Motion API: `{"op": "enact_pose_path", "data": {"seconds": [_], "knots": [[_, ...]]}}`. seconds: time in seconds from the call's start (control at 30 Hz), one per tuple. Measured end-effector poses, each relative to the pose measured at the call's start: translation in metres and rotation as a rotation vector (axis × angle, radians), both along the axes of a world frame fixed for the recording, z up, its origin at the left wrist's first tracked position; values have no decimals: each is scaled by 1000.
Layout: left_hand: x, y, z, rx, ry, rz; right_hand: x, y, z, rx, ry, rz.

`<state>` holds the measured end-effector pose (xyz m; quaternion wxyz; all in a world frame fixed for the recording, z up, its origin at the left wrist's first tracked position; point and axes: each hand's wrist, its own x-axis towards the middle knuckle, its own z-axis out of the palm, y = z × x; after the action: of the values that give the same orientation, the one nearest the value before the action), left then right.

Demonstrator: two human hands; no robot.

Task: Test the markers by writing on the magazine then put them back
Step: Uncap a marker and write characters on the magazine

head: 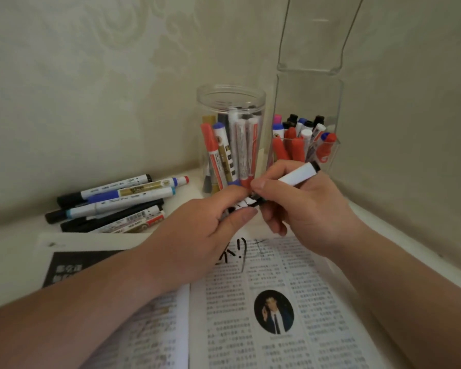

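Your right hand (304, 209) curls its grip round the white marker (300, 174) (black end up) while your left hand (205, 230) pinches its lower end, both just above the open magazine (277, 315) on the surface (14, 251).

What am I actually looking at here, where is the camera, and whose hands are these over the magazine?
There is no machine: a person works with two bare hands. The single picture comes from a camera worn on the head, looking forward and down. The right hand grips a white-barrelled marker. The left hand pinches its dark front end, capping or uncapping, I cannot tell which. Below lies the open magazine, with black test strokes near its top edge. To the left lie loose markers. Behind stand a round clear jar and a clear box holder, both holding markers.
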<state>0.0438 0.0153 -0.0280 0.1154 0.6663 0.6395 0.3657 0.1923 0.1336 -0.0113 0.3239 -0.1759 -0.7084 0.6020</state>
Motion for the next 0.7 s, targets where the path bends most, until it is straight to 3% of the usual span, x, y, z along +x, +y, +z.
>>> {"op": "enact_pose_path", "data": {"seconds": [0.23, 0.4, 0.7], "knots": [[-8, -2, -6, -51, -179, 10, 11, 18, 9, -35, -61, -54], [-14, 2, -10, -1, -107, 77, 35, 22, 34, -53, -388, 164], [-13, 7, -11, 27, -25, 22, 29, 13, -5, -13, -377, -19]]}}
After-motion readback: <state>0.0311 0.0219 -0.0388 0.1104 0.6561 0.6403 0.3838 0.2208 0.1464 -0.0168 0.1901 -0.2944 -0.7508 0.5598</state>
